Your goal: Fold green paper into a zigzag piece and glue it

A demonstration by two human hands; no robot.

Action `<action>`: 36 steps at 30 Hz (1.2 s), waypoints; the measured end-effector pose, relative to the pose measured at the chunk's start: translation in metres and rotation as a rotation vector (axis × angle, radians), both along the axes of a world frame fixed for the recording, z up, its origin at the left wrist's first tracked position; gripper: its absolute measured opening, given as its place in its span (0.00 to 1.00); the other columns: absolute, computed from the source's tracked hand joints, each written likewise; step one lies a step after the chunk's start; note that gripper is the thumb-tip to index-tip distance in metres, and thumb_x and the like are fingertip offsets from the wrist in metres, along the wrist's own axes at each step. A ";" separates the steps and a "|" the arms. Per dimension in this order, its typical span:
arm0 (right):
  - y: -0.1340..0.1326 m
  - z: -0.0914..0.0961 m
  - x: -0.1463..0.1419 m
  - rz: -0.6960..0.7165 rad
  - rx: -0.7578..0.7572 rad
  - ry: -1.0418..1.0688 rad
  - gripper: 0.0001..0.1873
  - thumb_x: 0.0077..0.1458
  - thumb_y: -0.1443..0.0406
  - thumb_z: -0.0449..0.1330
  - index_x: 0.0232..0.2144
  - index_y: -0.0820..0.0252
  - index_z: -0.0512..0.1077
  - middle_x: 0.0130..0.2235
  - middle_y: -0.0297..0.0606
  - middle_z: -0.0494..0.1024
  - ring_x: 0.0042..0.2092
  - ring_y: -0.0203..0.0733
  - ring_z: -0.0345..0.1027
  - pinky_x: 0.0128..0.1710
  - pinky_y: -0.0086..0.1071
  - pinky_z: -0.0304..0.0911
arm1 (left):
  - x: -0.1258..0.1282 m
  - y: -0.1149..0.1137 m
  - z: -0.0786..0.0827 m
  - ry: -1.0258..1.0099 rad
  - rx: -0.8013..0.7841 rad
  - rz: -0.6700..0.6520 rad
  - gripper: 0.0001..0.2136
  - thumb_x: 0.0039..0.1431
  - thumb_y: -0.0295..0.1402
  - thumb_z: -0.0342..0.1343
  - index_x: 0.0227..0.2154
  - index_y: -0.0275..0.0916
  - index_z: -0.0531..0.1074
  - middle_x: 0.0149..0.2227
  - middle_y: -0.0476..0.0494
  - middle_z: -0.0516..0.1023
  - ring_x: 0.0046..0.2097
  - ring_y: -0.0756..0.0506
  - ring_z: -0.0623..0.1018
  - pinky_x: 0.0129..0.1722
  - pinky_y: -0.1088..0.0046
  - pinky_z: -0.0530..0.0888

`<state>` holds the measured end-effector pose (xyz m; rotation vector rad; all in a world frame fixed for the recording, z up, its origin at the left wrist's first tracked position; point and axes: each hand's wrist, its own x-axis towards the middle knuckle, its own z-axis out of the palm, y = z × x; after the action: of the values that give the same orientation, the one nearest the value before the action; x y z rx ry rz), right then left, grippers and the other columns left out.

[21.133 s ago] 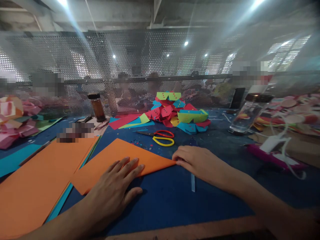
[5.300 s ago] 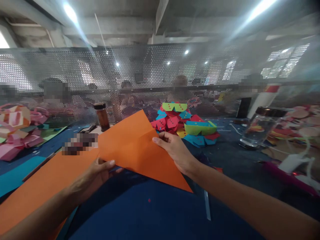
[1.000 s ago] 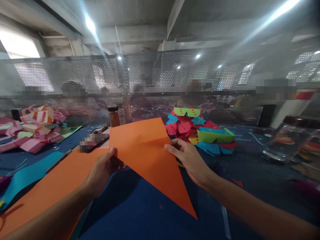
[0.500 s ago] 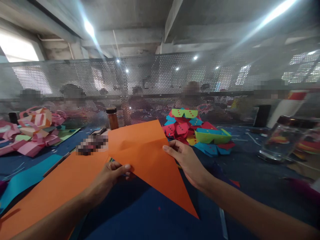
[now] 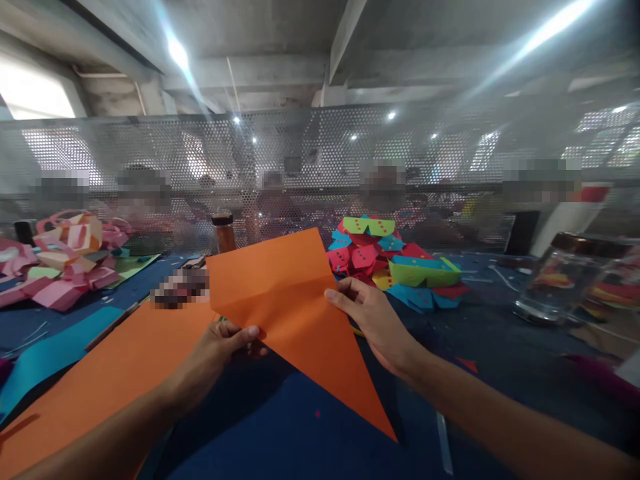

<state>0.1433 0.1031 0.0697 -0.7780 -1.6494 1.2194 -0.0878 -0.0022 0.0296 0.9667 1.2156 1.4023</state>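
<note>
A folded orange paper sheet (image 5: 290, 313) is held up off the blue table, its long point hanging down toward me. My left hand (image 5: 220, 350) pinches its lower left edge, thumb on top. Along the sheet's right edge my right hand (image 5: 373, 323) grips it, thumb on the front face and fingers behind. A crease runs across the upper part of the sheet.
A stack of orange sheets (image 5: 100, 380) over teal ones lies at the left. Folded coloured paper pieces (image 5: 395, 260) are heaped behind the sheet, pink ones (image 5: 60, 260) far left. A brown bottle (image 5: 224, 232) and a glass jar (image 5: 575, 273) stand near a perforated metal screen (image 5: 320, 173), with people beyond it.
Over the last second my left hand has slid from the sheet's left edge to its lower edge, and the sheet has tipped slightly. Earlier the paper lay flat on the table under both hands.
</note>
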 end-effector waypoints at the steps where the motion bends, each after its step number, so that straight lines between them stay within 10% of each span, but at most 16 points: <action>1: 0.000 0.000 0.000 -0.005 0.007 0.000 0.14 0.49 0.55 0.65 0.29 0.58 0.70 0.30 0.34 0.71 0.34 0.39 0.64 0.35 0.35 0.60 | -0.001 0.000 0.000 -0.019 0.001 -0.003 0.15 0.50 0.40 0.68 0.17 0.35 0.75 0.22 0.45 0.80 0.30 0.46 0.81 0.33 0.76 0.75; 36: -0.004 -0.002 -0.004 -0.052 0.025 -0.013 0.13 0.50 0.55 0.63 0.28 0.57 0.69 0.29 0.35 0.71 0.32 0.40 0.64 0.34 0.35 0.60 | 0.005 0.004 -0.006 0.097 -0.035 -0.124 0.13 0.48 0.40 0.69 0.29 0.34 0.82 0.32 0.34 0.84 0.34 0.41 0.83 0.36 0.69 0.79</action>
<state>0.1391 0.0992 0.0673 -0.8101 -1.6421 1.1576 -0.0823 0.0014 0.0239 1.0773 1.2259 1.2460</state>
